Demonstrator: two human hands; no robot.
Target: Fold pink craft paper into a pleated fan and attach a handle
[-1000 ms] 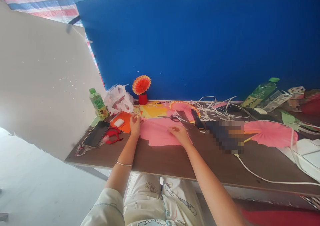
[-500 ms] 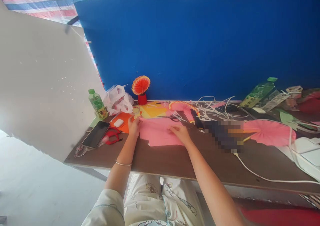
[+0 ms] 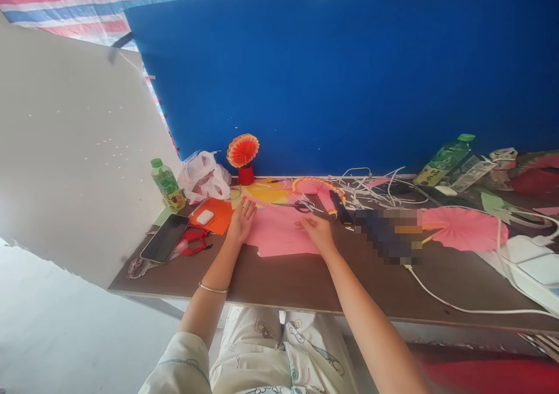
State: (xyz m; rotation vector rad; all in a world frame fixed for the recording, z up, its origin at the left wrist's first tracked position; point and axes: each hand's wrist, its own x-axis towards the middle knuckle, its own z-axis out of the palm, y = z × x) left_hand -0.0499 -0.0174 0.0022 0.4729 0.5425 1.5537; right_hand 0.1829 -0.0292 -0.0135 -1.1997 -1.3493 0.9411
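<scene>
A sheet of pink paper (image 3: pixel 279 234) lies flat on the brown table in front of me. At its left edge is my left hand (image 3: pixel 242 220), open, the fingers stretched out and the palm turned inward. Over the right part of the sheet rests my right hand (image 3: pixel 318 232), its fingers loosely bent and apart, with nothing visible in them. Whether the right fingertips press on the paper I cannot tell. Just behind the sheet lie scissors (image 3: pixel 300 206) with dark handles, close to a pleated pink paper piece (image 3: pixel 321 188) with a yellow-orange edge.
To the left are a phone (image 3: pixel 166 240), red-handled pliers (image 3: pixel 195 241), a white case (image 3: pixel 205 217) on orange paper, a bottle (image 3: pixel 167 185) and a plastic bag (image 3: pixel 203 176). A paper fan (image 3: pixel 243 151) stands behind. White strips (image 3: pixel 384 190) and a pink fan (image 3: pixel 467 229) lie right.
My left hand has opened, its fingers straightening away from the pink paper's left edge. My right hand stays over the sheet, moved only slightly. The whole view has shifted a little.
</scene>
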